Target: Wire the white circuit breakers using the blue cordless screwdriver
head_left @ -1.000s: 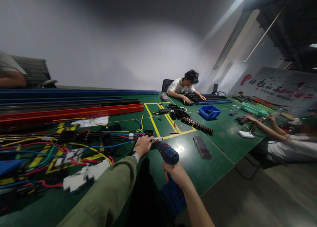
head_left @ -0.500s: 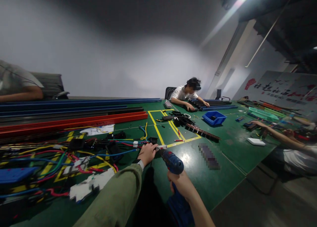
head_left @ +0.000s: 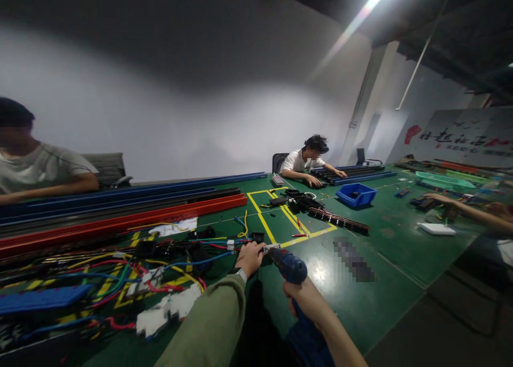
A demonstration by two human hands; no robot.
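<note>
My right hand (head_left: 308,298) is wrapped round the grip of a blue cordless drill (head_left: 292,266), whose nose points left and away from me. At the drill's tip lies a small whitish part (head_left: 272,246), too small to make out fully. My left hand (head_left: 250,258) has its fingers closed at the near end of that part, beside the drill's tip. Just behind my left fingers sits a black connector housing (head_left: 257,237). Coloured cables (head_left: 216,258) run up to my left hand from the left.
Long blue and orange rails (head_left: 212,207) lie at the left. A white broken-looking piece (head_left: 166,309) rests among the wires. Farther back are a blue bin (head_left: 356,195), a copper-coloured strip (head_left: 340,220) and a red pen (head_left: 300,235). Co-workers sit at the green table (head_left: 396,249).
My view has swung slightly left and up, so the scene sits farther right and lower. Both hands and the drill keep nearly the same place relative to each other.
</note>
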